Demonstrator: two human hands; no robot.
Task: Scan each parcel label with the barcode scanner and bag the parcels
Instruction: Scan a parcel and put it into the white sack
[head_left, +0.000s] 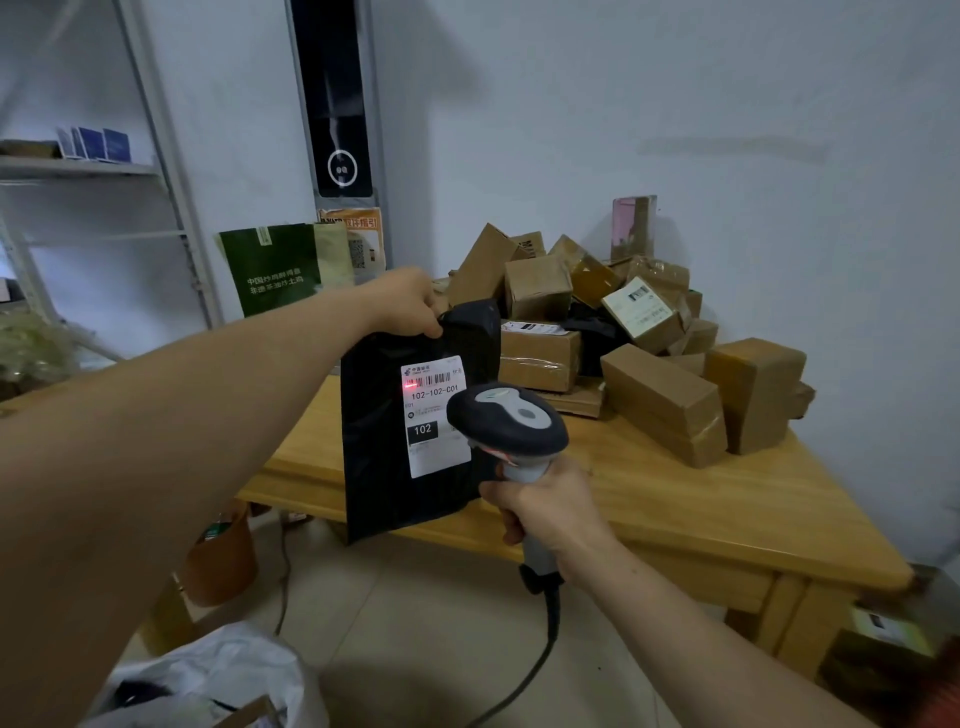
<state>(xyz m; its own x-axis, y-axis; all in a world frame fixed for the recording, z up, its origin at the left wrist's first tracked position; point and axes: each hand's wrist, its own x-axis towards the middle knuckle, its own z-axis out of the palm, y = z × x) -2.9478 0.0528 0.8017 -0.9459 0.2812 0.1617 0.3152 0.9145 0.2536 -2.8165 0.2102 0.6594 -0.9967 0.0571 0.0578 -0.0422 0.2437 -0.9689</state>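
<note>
Your left hand (410, 304) pinches the limp black poly mailer (415, 415) by its top edge; your right hand (545, 506) grips the barcode scanner (506, 421), lighting its label (436, 415).

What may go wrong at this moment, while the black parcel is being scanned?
The red light lies on the left end of the barcode only, so the scan may fail. The left hand pinches just the top edge of the black parcel, which may slip. The cable of the scanner hangs toward the floor and may snag.
</note>
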